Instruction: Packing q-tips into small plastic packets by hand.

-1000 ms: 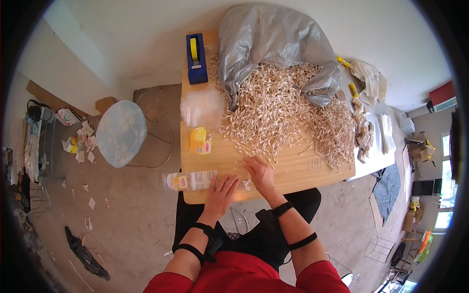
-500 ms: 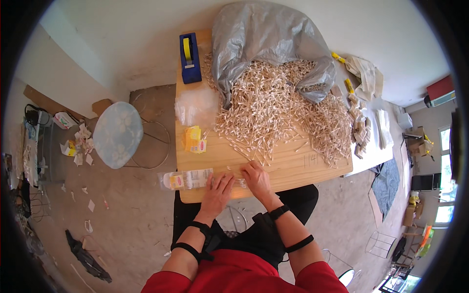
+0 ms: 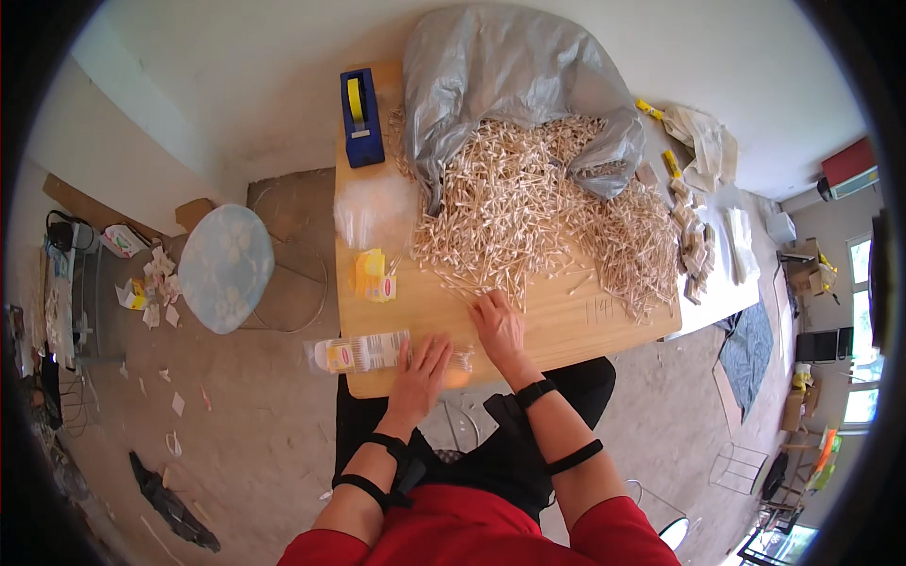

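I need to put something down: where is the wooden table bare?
The wooden table is bare right of the right hand, in front of the swab heap, and between the yellow cards and clear packet. It's crowded farther back, under the heap and grey bag.

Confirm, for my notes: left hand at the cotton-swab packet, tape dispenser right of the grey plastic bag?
Wrong side: the head view shows the tape dispenser left of the grey plastic bag. The left hand is at the cotton-swab packet.
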Motion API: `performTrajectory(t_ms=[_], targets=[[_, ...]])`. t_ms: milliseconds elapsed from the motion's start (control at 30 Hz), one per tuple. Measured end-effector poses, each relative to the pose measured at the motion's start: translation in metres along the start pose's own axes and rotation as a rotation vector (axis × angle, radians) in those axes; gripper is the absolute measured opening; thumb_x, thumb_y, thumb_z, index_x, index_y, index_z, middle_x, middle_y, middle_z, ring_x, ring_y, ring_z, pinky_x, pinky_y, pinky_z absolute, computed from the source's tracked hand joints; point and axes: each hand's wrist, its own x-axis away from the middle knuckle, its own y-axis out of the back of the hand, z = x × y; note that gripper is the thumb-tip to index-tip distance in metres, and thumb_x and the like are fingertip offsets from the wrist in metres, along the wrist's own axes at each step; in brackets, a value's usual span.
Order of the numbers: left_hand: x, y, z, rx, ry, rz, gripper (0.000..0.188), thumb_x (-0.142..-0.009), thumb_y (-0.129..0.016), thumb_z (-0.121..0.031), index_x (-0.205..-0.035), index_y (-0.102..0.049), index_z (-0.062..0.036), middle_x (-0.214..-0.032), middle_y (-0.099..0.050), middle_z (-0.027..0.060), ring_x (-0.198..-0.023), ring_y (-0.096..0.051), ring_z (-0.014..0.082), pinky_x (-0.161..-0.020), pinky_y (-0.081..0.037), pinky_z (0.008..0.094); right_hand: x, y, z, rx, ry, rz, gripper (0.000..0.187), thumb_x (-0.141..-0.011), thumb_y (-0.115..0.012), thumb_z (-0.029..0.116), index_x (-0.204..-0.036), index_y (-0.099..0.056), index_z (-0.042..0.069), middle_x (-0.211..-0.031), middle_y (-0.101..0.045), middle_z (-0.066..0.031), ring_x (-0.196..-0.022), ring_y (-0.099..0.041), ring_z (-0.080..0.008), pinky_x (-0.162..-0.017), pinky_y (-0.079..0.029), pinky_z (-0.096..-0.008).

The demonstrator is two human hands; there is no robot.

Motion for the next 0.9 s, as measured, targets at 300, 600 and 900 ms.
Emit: performTrajectory(t_ms=[300, 600, 900], targets=[[0.001, -0.001, 0.0, -0.039, 0.002, 0.003, 0.055, -0.087, -0.064, -0.018, -0.139, -0.05, -0.0066, -0.148, -0.045, 0.0043, -0.141, -0.036, 0.0244, -0.119, -0.02, 0.0561, 0.032, 0.0, 0.01, -0.079, 0.113, 0.049, 0.008, -0.088, -0.066, 0.013, -0.086, -0.061, 0.007, -0.089, -0.059, -0.011, -0.076, -0.064, -0.0356, -0.063, -0.052, -0.0454], [-0.002, 0.002, -0.001, -0.031, 0.001, -0.001, 0.055, -0.087, -0.064, -0.017, -0.139, -0.05, -0.0063, -0.15, -0.044, 0.004, -0.141, -0.035, 0.0249, -0.12, -0.018, 0.0549, 0.039, 0.001, 0.005, -0.157, 0.132, 0.126, 0.01, -0.089, -0.064, 0.016, -0.087, -0.06, 0.007, -0.09, -0.061, -0.0107, -0.076, -0.064, -0.0356, -0.063, -0.052, -0.0461], [-0.001, -0.003, -0.001, 0.048, 0.017, 0.008, 0.056, -0.086, -0.066, -0.017, -0.139, -0.05, -0.0086, -0.148, -0.043, 0.0039, -0.141, -0.036, 0.0254, -0.119, -0.019, 0.0571, -0.023, -0.02, 0.008, 0.001, -0.02, -0.025, 0.01, -0.089, -0.063, 0.016, -0.092, -0.06, 0.007, -0.093, -0.059, -0.0135, -0.079, -0.064, -0.036, -0.065, -0.051, -0.0467]])
